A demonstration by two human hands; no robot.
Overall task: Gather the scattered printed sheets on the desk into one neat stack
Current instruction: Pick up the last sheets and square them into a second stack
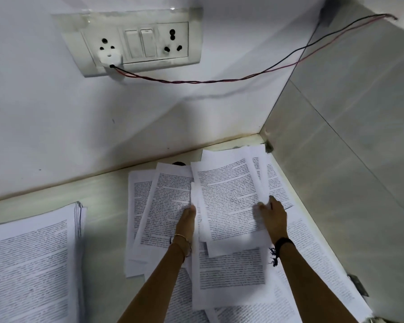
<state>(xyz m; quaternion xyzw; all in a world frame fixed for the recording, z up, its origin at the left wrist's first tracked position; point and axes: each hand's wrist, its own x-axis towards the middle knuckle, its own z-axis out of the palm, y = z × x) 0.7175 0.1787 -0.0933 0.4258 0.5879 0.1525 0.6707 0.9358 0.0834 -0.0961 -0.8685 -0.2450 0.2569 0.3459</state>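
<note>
Desk (103, 194): pale surface set into a corner, mostly covered by paper; its near part is cut off by the lower frame edge.
Neat stack (30, 264): thick pile of printed sheets at the left, edges roughly squared; its left and lower parts run out of frame.
Scattered sheets (159, 206): white pages of dense black text, fanned and overlapping at different angles from the corner toward the near edge; the print is too blurred to read, and how many there are cannot be told.
Held sheets (229, 201): a small bunch lifted slightly over the scatter, gripped at both side edges.
Socket panel (135, 43): on the back wall, a white plug in it with a red-and-black wire (219, 81) trailing right.
Right hand (274, 217): fingers pressed together on the bunch's right edge, fingertips partly hidden by paper.
Left hand (187, 221): at the bunch's left edge; fingers tucked under the paper, so their state cannot be told.
Dark object (179, 163): mostly hidden behind the pages, unidentifiable.
</note>
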